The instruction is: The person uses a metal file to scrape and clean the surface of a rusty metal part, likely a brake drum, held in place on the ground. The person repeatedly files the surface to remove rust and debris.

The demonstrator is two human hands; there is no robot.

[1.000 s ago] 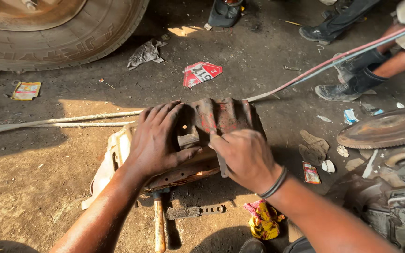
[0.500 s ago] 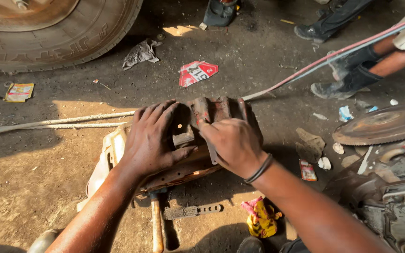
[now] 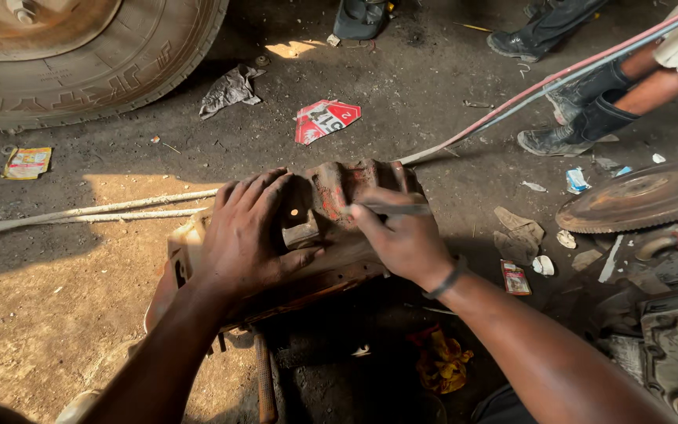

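Your left hand (image 3: 249,235) lies flat and open, fingers spread, pressing down on the rusty, red-stained cast metal housing (image 3: 331,228) that sits on the dirt directly under both palms. Your right hand (image 3: 402,235) is closed around a thin dark metal rod-like tool (image 3: 398,209); its tip, just beyond your thumb, meets the housing's upper face. The housing looks still crusted and grimy, so I judge the work on it barely begun. Its long axis runs from beneath your left wrist up and rightward past your right knuckles, towards the pale hose (image 3: 512,102) beyond your right hand.
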